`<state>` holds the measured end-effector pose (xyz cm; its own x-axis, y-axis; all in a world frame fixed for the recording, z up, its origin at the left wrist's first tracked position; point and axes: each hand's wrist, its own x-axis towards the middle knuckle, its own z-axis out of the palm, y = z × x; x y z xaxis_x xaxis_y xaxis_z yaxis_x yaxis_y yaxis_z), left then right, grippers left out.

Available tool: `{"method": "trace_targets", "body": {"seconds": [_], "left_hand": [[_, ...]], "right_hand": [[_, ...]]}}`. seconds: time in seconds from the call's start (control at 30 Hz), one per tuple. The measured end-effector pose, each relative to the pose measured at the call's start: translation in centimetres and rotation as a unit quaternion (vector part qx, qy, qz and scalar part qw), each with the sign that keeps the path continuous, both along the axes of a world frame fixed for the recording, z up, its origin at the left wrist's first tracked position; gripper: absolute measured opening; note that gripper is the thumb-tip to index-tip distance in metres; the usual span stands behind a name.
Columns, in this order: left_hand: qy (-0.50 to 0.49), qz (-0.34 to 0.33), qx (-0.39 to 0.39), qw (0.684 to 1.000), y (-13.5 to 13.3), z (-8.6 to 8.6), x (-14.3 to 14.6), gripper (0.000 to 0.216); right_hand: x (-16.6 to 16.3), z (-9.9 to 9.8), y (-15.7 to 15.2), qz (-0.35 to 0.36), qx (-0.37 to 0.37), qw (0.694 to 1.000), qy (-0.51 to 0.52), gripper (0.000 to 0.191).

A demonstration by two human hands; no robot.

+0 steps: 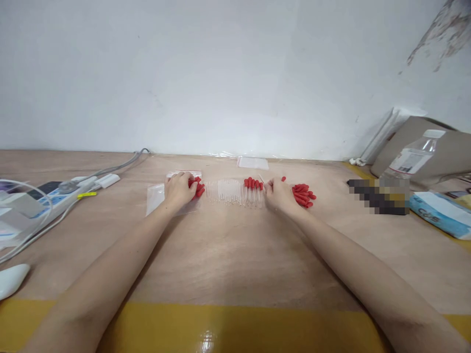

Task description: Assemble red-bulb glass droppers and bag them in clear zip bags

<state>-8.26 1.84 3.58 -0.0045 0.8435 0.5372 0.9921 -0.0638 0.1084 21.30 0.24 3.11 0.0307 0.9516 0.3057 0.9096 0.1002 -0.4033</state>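
Observation:
Both my arms reach far across a wooden table [228, 245]. My left hand [178, 190] is curled over a bunch of red rubber bulbs [198, 188] lying on clear plastic bags [155, 197]. Between my hands lies a row of clear glass dropper tubes [228, 191], several at its right end capped with red bulbs [253, 184]. My right hand [279, 193] is closed in a pinch on one thin clear tube [261, 178], and a red bulb tip shows at its knuckles. A loose pile of red bulbs [303, 194] lies just right of that hand.
A white power strip with cables [73, 189] and a white object [11, 279] lie at the left. At the right stand a plastic water bottle [412, 159], a cardboard box [437, 147] and a blue packet [441, 213]. A small clear bag [253, 163] lies near the wall. Yellow tape [235, 328] edges the table front.

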Motion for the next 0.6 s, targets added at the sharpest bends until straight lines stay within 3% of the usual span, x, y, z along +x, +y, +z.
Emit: {"method": "trace_targets", "body": {"seconds": [0.2,0.43,0.53,0.6], "left_hand": [[-0.073,-0.015,-0.001,0.997,0.4,-0.3,-0.2,0.023],[-0.157,-0.051,0.051,0.985,0.4,-0.2,0.1,0.024],[-0.186,-0.092,0.107,0.972,-0.7,0.0,2.0,0.025],[-0.208,-0.150,0.092,0.962,-2.0,-0.4,4.1,0.022]], "right_hand": [[0.8,-2.4,-3.0,0.158,0.118,0.980,0.004,0.027],[1.0,-3.8,-4.4,0.202,0.172,0.964,0.001,0.022],[0.8,-3.6,-4.5,0.217,0.175,0.960,0.007,0.018],[0.8,-3.6,-4.5,0.232,0.176,0.957,0.013,0.016]]}}
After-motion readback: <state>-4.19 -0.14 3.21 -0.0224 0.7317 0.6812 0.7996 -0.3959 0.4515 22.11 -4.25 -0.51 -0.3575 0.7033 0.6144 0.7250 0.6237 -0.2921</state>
